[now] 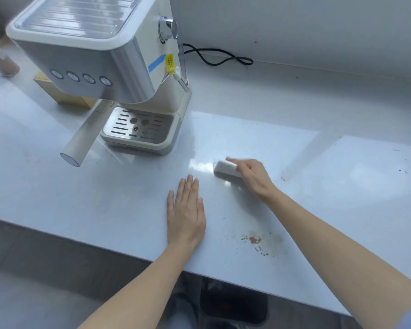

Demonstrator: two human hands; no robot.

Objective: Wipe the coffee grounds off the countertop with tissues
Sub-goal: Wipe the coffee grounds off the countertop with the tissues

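Brown coffee grounds (255,241) lie scattered on the white countertop (105,198) near its front edge, between my two forearms. My right hand (252,176) presses a folded white tissue (226,168) flat on the counter, well beyond the grounds. My left hand (185,214) rests palm down on the counter, fingers together, holding nothing, to the left of the grounds.
A white espresso machine (100,55) with its drip tray (138,129) stands at the back left, its portafilter handle (81,143) jutting toward me. A black power cord (218,58) loops by the wall. A dark bin (233,302) sits below the counter edge. Dark specks (401,170) dot the far right.
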